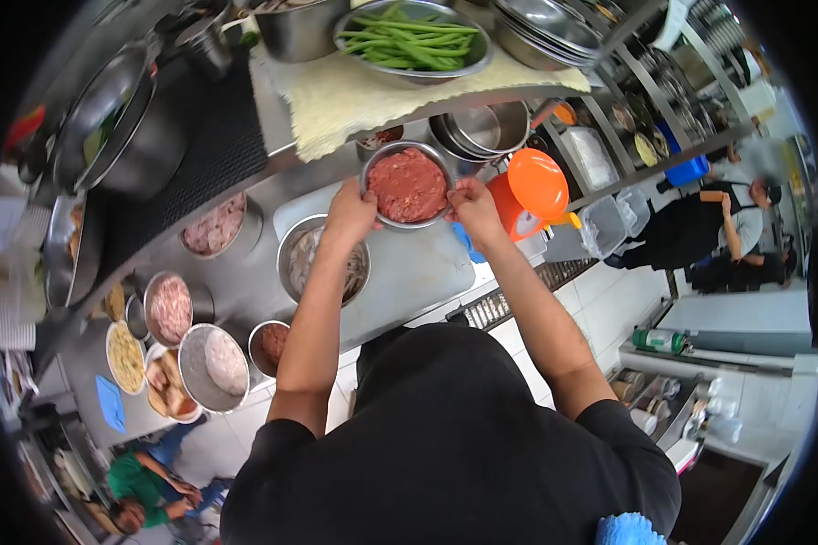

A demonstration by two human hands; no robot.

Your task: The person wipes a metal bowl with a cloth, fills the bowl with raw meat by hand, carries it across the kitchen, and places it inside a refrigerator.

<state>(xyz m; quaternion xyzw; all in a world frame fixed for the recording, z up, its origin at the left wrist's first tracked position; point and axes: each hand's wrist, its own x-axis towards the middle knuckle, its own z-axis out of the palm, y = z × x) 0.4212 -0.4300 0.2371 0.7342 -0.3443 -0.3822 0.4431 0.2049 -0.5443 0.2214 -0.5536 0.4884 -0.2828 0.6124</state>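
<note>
Between my two hands is a round metal bowl (pixel 367 156) filled with red minced meat (pixel 407 185). My left hand (pixel 350 214) grips its left rim, fingers closed. On the opposite side, my right hand (pixel 473 207) pinches the right rim. The bowl is over a pale cutting board (pixel 409 277); I cannot tell whether it touches it. Near my left forearm stands a metal bowl (pixel 286 289) of greyish strips, partly hidden by that arm. An orange kitchen scale (pixel 538 186) is just right of my right hand.
A shelf above carries a bowl of green beans (pixel 409 41) on a cream cloth (pixel 336 109). Several containers of meat stand left, among them a metal bowl (pixel 191 363). Stacked pans (pixel 491 127) sit behind the scale. Other people (pixel 700 227) are at right and lower left.
</note>
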